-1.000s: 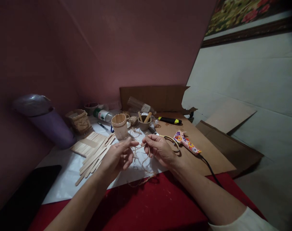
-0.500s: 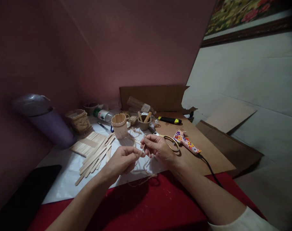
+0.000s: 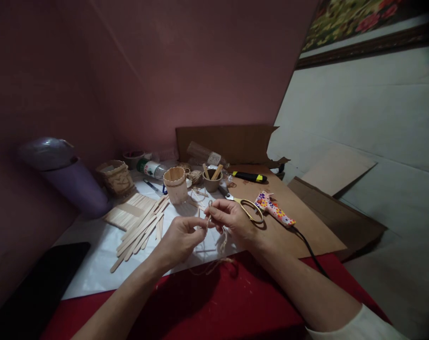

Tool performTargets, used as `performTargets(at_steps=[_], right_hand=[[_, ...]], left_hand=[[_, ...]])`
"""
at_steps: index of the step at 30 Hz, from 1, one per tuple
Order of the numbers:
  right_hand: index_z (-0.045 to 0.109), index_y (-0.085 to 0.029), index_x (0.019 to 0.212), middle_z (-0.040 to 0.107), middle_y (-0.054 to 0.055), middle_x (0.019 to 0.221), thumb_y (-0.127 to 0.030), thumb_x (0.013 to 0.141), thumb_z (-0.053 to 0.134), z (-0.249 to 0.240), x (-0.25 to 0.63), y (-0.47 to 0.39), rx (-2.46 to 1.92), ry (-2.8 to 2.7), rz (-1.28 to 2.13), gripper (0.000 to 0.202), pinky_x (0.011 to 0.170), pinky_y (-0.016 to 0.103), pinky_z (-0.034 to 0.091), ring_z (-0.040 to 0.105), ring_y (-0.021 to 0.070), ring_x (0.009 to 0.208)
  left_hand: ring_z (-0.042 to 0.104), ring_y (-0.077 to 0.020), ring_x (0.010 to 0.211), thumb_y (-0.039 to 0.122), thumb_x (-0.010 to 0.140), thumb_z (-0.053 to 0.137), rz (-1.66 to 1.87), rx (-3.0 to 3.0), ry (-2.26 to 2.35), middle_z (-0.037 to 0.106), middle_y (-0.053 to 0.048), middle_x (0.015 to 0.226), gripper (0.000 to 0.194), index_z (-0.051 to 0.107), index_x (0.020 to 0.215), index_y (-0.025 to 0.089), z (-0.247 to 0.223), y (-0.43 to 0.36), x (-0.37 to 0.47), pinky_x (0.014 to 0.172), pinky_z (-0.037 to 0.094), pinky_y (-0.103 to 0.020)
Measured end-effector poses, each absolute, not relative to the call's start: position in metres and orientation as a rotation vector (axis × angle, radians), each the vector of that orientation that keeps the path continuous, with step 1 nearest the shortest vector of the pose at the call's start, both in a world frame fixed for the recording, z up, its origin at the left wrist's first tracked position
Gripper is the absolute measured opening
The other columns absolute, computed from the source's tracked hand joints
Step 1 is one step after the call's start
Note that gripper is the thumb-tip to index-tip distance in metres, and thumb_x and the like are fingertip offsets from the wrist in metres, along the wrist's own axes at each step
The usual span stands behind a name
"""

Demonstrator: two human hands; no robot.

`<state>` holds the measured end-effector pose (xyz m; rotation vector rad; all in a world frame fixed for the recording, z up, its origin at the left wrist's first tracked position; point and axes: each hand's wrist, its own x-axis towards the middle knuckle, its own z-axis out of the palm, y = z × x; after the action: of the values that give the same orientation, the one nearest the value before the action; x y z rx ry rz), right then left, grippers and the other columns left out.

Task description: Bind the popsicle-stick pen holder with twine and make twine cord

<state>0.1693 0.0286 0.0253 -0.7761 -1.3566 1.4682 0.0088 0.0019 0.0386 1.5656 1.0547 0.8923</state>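
Pinching thin tan twine [image 3: 210, 218] (frayed, looping) between left hand [image 3: 180, 238] and right hand [image 3: 231, 221].

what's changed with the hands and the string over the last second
The left hand drew in toward the right hand, and both now pinch the twine close together, a small loop standing above the fingers. The scissors, formerly half hidden, show more. The glue gun, stick cup and loose sticks stayed put.
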Motion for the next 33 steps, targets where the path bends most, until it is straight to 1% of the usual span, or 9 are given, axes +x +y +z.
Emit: performTargets(at_steps=[3, 6, 10, 13, 15, 21, 24, 28, 33], right_hand=[[0.064, -0.016, 0.074, 0.058, -0.002, 0.059, -0.044, 0.078, 0.063, 0.027, 0.169, 0.028, -0.773, -1.362, 1.456, 0.028, 0.043, 0.019, 0.033, 0.045, 0.0058, 0.046], [0.064, -0.016, 0.072, 0.056, -0.003, 0.059, -0.042, 0.077, 0.063, 0.029, 0.169, 0.027, -0.774, -1.380, 1.457, 0.027, 0.045, 0.019, 0.034, 0.046, 0.0059, 0.047], [0.064, -0.015, 0.072, 0.057, -0.002, 0.061, -0.040, 0.076, 0.065, 0.028, 0.168, 0.027, -0.768, -1.361, 1.465, 0.025, 0.044, 0.019, 0.033, 0.046, 0.0055, 0.046], [0.062, -0.015, 0.071, 0.062, 0.000, 0.065, -0.040, 0.075, 0.066, 0.026, 0.170, 0.028, -0.752, -1.304, 1.521, 0.025, 0.043, 0.019, 0.033, 0.048, 0.0056, 0.046], [0.060, -0.015, 0.070, 0.063, 0.000, 0.063, -0.039, 0.075, 0.066, 0.026, 0.171, 0.030, -0.723, -1.249, 1.593, 0.025, 0.041, 0.019, 0.032, 0.049, 0.0058, 0.043], [0.057, -0.016, 0.072, 0.064, 0.000, 0.057, -0.037, 0.077, 0.064, 0.026, 0.174, 0.031, -0.670, -1.175, 1.707, 0.023, 0.036, 0.017, 0.030, 0.050, 0.0059, 0.037], [0.055, -0.016, 0.074, 0.067, 0.002, 0.059, -0.035, 0.077, 0.063, 0.026, 0.173, 0.031, -0.681, -1.171, 1.725, 0.021, 0.034, 0.017, 0.030, 0.052, 0.0069, 0.037], [0.054, -0.015, 0.074, 0.069, 0.004, 0.061, -0.035, 0.075, 0.065, 0.025, 0.171, 0.031, -0.792, -1.113, 1.672, 0.022, 0.033, 0.015, 0.032, 0.059, 0.0093, 0.042], [0.053, -0.015, 0.076, 0.069, 0.005, 0.061, -0.036, 0.073, 0.065, 0.022, 0.172, 0.033, -0.886, -1.072, 1.610, 0.025, 0.031, 0.014, 0.032, 0.060, 0.0098, 0.042]], left_hand=[[0.051, -0.0127, 0.054, 0.031, 0.071, 0.066, 1.003, 1.640, 1.069, 0.065, -0.004, 0.059, 0.019, 0.076, 0.076, 0.016, 0.036, 0.002, 0.009, 0.049, 0.036, -0.022], [0.041, -0.0097, 0.046, 0.045, 0.070, 0.067, 0.991, 1.683, 1.169, 0.058, -0.002, 0.050, 0.031, 0.075, 0.070, 0.015, 0.037, 0.000, 0.008, 0.044, 0.028, -0.022], [0.026, -0.0064, 0.029, 0.069, 0.075, 0.043, 0.943, 1.359, 1.192, 0.041, 0.001, 0.030, 0.064, 0.070, 0.068, 0.011, 0.044, 0.001, 0.004, 0.035, 0.015, -0.022], [0.020, -0.0043, 0.023, 0.076, 0.075, 0.026, 0.908, 1.002, 1.144, 0.056, -0.007, 0.038, 0.078, 0.065, 0.067, 0.010, 0.049, 0.008, -0.003, 0.032, 0.006, -0.022], [0.021, -0.0030, 0.022, 0.073, 0.078, 0.028, 0.933, 0.843, 1.097, 0.063, -0.011, 0.048, 0.073, 0.063, 0.069, 0.009, 0.052, 0.014, -0.009, 0.031, 0.006, -0.020], [0.024, -0.0022, 0.022, 0.058, 0.087, 0.032, 0.958, 0.683, 1.103, 0.067, -0.009, 0.060, 0.055, 0.058, 0.086, 0.010, 0.055, 0.020, -0.014, 0.028, 0.011, -0.018], [0.034, -0.0033, 0.027, 0.052, 0.087, 0.041, 0.998, 0.671, 1.167, 0.068, -0.010, 0.070, 0.042, 0.052, 0.085, 0.012, 0.054, 0.018, -0.009, 0.028, 0.015, -0.017], [0.048, -0.0083, 0.035, 0.044, 0.081, 0.058, 1.005, 0.757, 1.255, 0.061, -0.002, 0.057, 0.031, 0.051, 0.083, 0.014, 0.051, 0.017, -0.006, 0.033, 0.029, -0.018], [0.043, -0.0103, 0.027, 0.057, 0.077, 0.055, 0.933, 1.301, 1.453, 0.058, -0.002, 0.043, 0.046, 0.060, 0.080, 0.011, 0.050, 0.015, -0.013, 0.031, 0.026, -0.021]])
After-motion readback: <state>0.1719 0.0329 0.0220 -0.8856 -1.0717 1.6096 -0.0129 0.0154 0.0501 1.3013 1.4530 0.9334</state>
